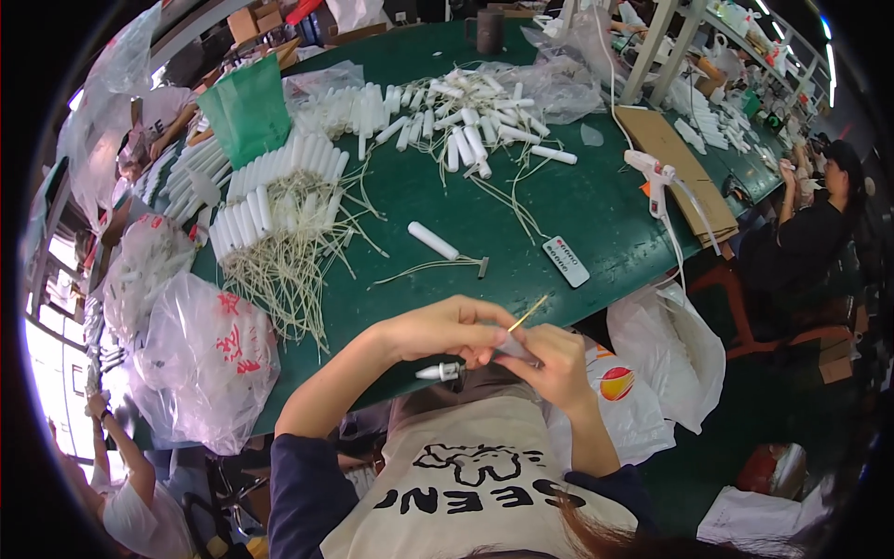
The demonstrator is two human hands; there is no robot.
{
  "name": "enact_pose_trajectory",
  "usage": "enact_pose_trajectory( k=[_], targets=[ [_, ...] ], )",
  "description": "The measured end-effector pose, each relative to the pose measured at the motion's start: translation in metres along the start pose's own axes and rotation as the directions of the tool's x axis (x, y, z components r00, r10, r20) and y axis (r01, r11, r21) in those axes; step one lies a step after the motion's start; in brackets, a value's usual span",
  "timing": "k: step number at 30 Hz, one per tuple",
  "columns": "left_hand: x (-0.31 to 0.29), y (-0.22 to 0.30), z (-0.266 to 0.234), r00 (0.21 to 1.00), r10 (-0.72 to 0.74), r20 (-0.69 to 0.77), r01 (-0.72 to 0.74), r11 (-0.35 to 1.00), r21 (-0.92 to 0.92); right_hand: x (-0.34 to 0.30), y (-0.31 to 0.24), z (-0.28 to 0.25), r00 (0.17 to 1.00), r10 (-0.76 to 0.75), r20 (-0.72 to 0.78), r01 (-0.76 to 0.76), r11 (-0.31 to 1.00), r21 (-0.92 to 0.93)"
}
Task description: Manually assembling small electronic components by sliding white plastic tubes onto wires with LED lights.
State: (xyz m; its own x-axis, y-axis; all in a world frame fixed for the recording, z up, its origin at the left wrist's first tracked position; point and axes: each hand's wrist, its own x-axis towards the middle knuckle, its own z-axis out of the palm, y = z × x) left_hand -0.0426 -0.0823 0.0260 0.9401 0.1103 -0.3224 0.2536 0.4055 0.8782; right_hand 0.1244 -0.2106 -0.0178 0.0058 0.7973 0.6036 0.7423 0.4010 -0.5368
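My left hand (pixel 461 332) and my right hand (pixel 557 365) meet at the table's near edge, fingers closed together. Between them is a whitish tube-like piece (pixel 515 347), mostly covered by my fingers. A thin yellowish stick or wire (pixel 531 312) pokes up from between the hands. Just below my left hand shows a small white piece with a pointed tip (pixel 436 373); what supports it is hidden. Beyond the hands lie a single white tube (pixel 433 240) with a pale wire and small end part, and a white remote control (pixel 565 262) with rows of buttons.
On the green table (pixel 372 312), bundled white tubes with wires (pixel 270 205) lie left and a loose heap (pixel 475 112) lies farther back. A glue gun (pixel 655 177) rests near cardboard (pixel 675 172) at right. Plastic bags (pixel 209 363) crowd the left edge. Another person (pixel 819 224) sits at right.
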Motion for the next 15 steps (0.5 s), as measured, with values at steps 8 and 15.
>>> enact_pose_trajectory(
  k=[8,15],
  targets=[
    [0.0004,-0.0077,-0.0073,0.993,0.111,0.04,-0.105,0.986,-0.13,0.0041,0.0024,0.0013,0.999,0.01,0.041,-0.014,0.994,0.105],
    [0.0003,-0.0065,-0.0079,0.983,0.128,-0.129,-0.135,0.989,-0.053,0.0068,0.0019,0.0062,0.999,0.04,-0.009,-0.038,0.99,0.134]
  ],
)
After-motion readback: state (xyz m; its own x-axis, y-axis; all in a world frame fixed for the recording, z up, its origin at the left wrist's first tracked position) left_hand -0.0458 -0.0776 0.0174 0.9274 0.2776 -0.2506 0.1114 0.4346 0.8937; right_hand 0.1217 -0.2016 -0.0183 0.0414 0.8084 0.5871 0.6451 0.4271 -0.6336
